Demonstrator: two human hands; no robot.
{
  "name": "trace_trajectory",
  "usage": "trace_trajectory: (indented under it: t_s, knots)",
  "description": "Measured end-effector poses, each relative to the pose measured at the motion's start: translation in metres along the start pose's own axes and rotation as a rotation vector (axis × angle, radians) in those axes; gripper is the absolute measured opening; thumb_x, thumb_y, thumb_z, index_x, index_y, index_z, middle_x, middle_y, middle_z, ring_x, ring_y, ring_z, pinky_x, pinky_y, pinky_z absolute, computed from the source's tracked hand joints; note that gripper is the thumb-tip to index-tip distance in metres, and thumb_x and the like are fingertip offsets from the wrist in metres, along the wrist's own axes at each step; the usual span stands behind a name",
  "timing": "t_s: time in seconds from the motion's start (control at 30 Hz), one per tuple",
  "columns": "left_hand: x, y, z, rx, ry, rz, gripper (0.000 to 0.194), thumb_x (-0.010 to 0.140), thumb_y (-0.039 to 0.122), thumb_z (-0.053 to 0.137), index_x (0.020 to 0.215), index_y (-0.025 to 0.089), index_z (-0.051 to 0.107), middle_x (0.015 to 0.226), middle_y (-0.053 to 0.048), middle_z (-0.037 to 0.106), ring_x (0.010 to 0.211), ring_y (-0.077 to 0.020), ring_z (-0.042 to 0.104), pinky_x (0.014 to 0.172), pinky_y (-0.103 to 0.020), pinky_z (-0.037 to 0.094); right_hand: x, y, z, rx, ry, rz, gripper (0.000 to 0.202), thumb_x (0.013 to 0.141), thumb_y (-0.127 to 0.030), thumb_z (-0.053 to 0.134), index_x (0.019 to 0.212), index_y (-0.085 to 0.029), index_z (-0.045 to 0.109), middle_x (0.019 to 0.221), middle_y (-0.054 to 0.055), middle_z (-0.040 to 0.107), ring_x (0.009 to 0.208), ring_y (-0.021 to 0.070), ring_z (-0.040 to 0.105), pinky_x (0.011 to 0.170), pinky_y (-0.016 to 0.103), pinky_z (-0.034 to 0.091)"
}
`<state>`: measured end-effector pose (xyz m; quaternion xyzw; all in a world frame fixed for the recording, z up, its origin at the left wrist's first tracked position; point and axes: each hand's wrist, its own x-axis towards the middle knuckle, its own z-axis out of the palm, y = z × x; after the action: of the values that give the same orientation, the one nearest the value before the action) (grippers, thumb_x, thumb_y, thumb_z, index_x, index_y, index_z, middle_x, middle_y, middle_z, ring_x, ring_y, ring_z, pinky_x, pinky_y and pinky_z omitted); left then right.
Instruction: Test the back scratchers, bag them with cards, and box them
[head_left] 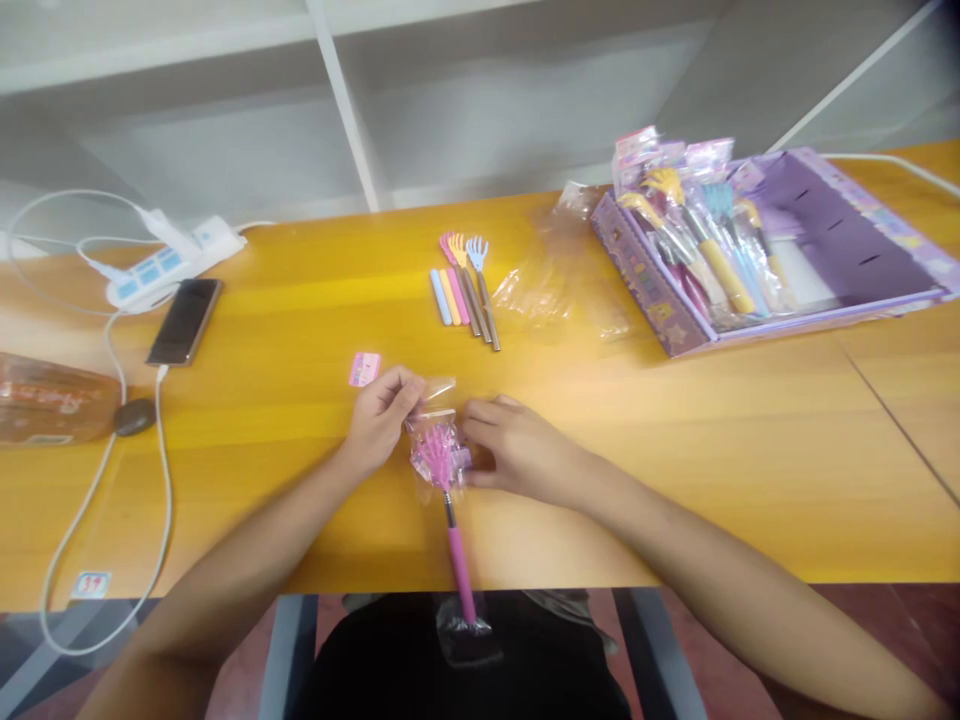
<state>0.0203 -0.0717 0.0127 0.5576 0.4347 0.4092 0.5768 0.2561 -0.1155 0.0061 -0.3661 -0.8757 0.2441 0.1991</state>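
A pink back scratcher [460, 572] with a hand-shaped head lies inside a clear plastic bag [471, 650], its handle reaching over the table's front edge. Near the bag's open-looking upper end, my left hand [381, 415] pinches the plastic flap. My right hand [521, 448] curls its fingers at the bag's right edge, beside the scratcher's head; its fingertips are partly hidden. A small purple-pink printed piece [459, 457] shows by the head. Just beyond my left hand lies a pink printed card [364, 369].
Unwrapped scratcher heads with metal rods [480, 290] lie beside coloured handles [450, 297]. Clear empty bags [551, 285] rest near a purple display box [652, 310] of bagged scratchers. At left are a phone [185, 322], a power strip [169, 262], cables and an orange-brown container [56, 400].
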Motion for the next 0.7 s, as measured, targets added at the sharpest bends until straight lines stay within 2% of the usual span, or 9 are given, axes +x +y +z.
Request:
trace_trajectory:
  t_s: [0.1,0.2,0.27,0.37,0.5,0.57,0.6,0.7]
  knots:
    - [0.000,-0.003,0.001,0.025,0.003,0.068,0.040,0.100,0.059,0.071,0.092,0.021,0.061,0.070,0.003,0.056,0.057,-0.0122,0.051,0.053,-0.025,0.043,0.000,0.001,-0.002,0.095,0.018,0.048,0.029,0.089,-0.035,0.090,0.099,-0.019,0.068,0.100,0.005,0.069,0.085,0.0202,0.062,0.082,0.034,0.044]
    - [-0.001,-0.004,0.001,0.056,0.017,0.116,0.033,0.102,0.054,0.070,0.112,0.023,0.066,0.072,0.003,0.057,0.058,-0.0128,0.050,0.054,-0.025,0.040,0.001,0.005,-0.009,0.324,0.037,0.112,0.018,0.097,-0.027,0.080,0.092,-0.020,0.065,0.089,0.001,0.066,0.076,0.0155,0.059,0.073,0.028,0.045]
    - [-0.001,-0.003,0.001,0.100,0.016,0.133,0.030,0.105,0.051,0.067,0.111,0.022,0.070,0.075,0.001,0.061,0.061,-0.0130,0.052,0.056,-0.025,0.041,0.001,0.009,-0.013,0.427,0.088,0.171,0.018,0.102,-0.028,0.074,0.089,-0.020,0.063,0.080,-0.001,0.064,0.068,0.0135,0.056,0.065,0.026,0.043]
    - [-0.002,-0.002,0.001,0.144,-0.008,0.122,0.032,0.105,0.050,0.066,0.100,0.019,0.073,0.077,-0.001,0.067,0.064,-0.0137,0.057,0.058,-0.026,0.044,0.003,0.011,-0.016,0.302,0.334,0.234,0.022,0.104,-0.032,0.070,0.088,-0.021,0.062,0.078,0.000,0.063,0.065,0.0142,0.054,0.062,0.029,0.044]
    - [-0.002,-0.005,0.002,0.145,-0.021,0.100,0.032,0.104,0.050,0.068,0.102,0.019,0.074,0.075,-0.001,0.069,0.063,-0.0136,0.060,0.058,-0.025,0.047,0.003,0.009,-0.021,0.147,0.673,0.263,0.019,0.105,-0.031,0.070,0.091,-0.023,0.060,0.081,0.002,0.064,0.066,0.0160,0.057,0.061,0.031,0.049]
    - [-0.002,-0.006,0.002,0.135,-0.004,0.098,0.032,0.103,0.051,0.070,0.101,0.019,0.074,0.081,-0.003,0.073,0.069,-0.0147,0.066,0.063,-0.026,0.052,0.002,0.007,-0.025,0.136,0.757,0.188,0.009,0.104,-0.025,0.069,0.098,-0.025,0.062,0.088,0.004,0.067,0.075,0.0184,0.065,0.066,0.033,0.055]
    - [-0.001,-0.006,0.002,0.126,0.005,0.093,0.032,0.102,0.051,0.071,0.102,0.018,0.074,0.085,-0.004,0.076,0.073,-0.0157,0.069,0.067,-0.026,0.054,0.001,0.006,-0.027,0.125,0.759,0.114,0.007,0.103,-0.021,0.069,0.101,-0.025,0.063,0.093,0.005,0.070,0.082,0.0198,0.068,0.071,0.034,0.058]
    - [0.000,-0.006,0.004,0.086,0.016,0.066,0.032,0.100,0.050,0.074,0.103,0.018,0.075,0.092,-0.007,0.082,0.082,-0.0191,0.077,0.076,-0.030,0.061,-0.004,0.006,-0.030,0.096,0.626,-0.177,0.018,0.097,-0.011,0.072,0.103,-0.026,0.063,0.102,0.007,0.074,0.092,0.0207,0.072,0.078,0.036,0.060]
